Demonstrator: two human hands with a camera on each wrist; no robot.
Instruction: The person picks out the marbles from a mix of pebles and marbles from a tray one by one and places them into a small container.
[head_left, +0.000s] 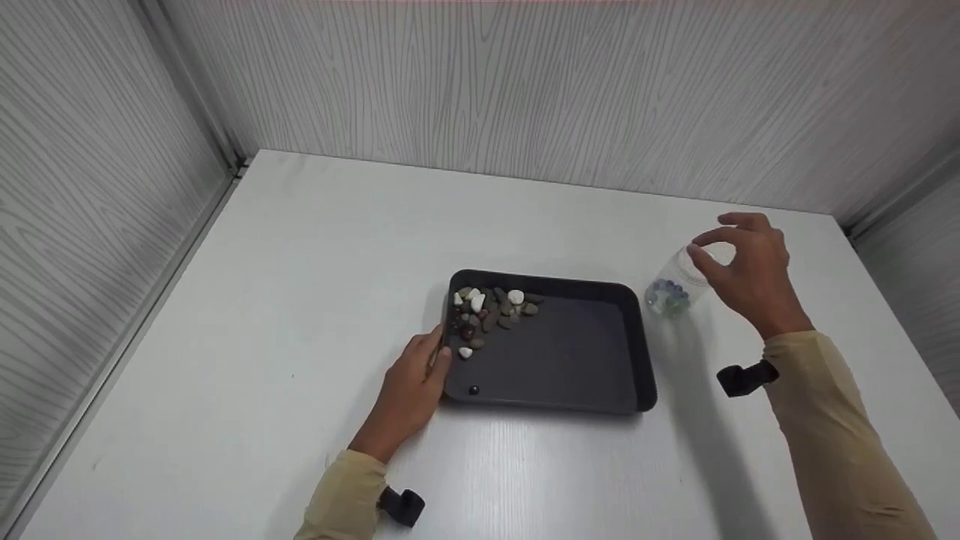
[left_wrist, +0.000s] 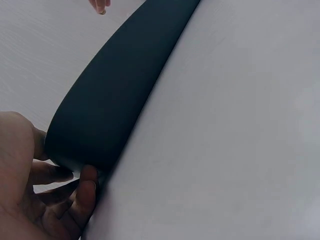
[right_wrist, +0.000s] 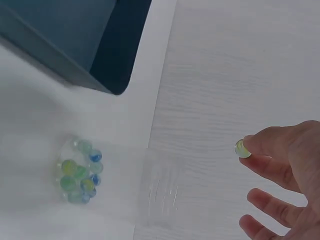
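Observation:
My left hand [head_left: 409, 382] grips the left side of a dark grey rectangular tray [head_left: 562, 352], thumb at the rim and fingers curled against the outer wall in the left wrist view. Between thumb and forefinger my right hand [head_left: 752, 270] pinches a clear glass marble [right_wrist: 242, 148] with a yellow-green swirl. It hovers beside the mouth of a transparent plastic jar [right_wrist: 122, 175], which stands to the right of the tray. Several blue, green and yellowish marbles [right_wrist: 80, 172] lie at the jar's bottom.
Brown, grey and white pebbles [head_left: 491, 319] cluster in the tray's far left corner. One small dark round bead [head_left: 474, 390] sits near its front left corner. The white table [head_left: 225, 337] is bounded by grey wood-patterned panels [head_left: 480, 90] behind and at both sides.

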